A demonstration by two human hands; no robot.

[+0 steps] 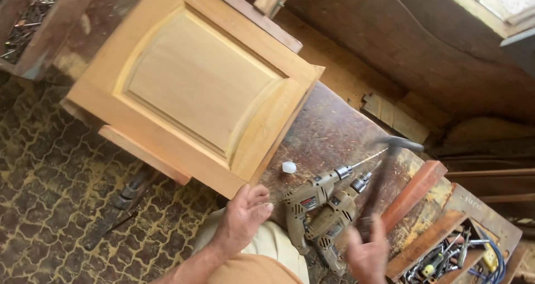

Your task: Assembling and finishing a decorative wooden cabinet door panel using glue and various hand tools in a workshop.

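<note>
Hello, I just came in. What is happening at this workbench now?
A person stands at a worn workbench. Their left hand rests at the near corner of a wooden panel door, which lies flat and hangs partly over the bench edge. Their right hand, blurred, grips the handle of a hammer whose head is raised above the bench. Two electric drills lie between the hands, a small white cap beside them. A tray of tools sits at the right.
</note>
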